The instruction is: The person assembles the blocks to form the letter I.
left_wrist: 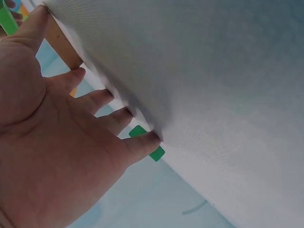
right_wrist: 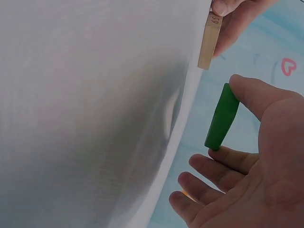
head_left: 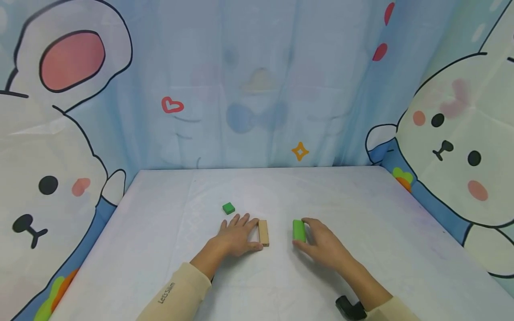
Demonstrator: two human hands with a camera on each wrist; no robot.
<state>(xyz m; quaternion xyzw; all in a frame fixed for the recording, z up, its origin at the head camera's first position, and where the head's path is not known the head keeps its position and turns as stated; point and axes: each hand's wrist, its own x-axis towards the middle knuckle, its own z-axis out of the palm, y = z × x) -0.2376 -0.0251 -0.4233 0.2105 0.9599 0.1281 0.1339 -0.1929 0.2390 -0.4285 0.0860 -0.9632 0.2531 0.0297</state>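
My left hand is low over the white table, its thumb and index finger at the two ends of a plain wooden block. Small dark marks show on that block's end in the right wrist view. To the right, my right hand pinches a bright green block end to end between thumb and index finger. The right wrist view shows this green block raised off the tabletop, the other fingers spread below it. A gap separates the two held blocks.
A small dark green block lies on the table just beyond my left fingertips. A black device sits at my right wrist. Behind the table hangs a blue curtain with cartoon animals.
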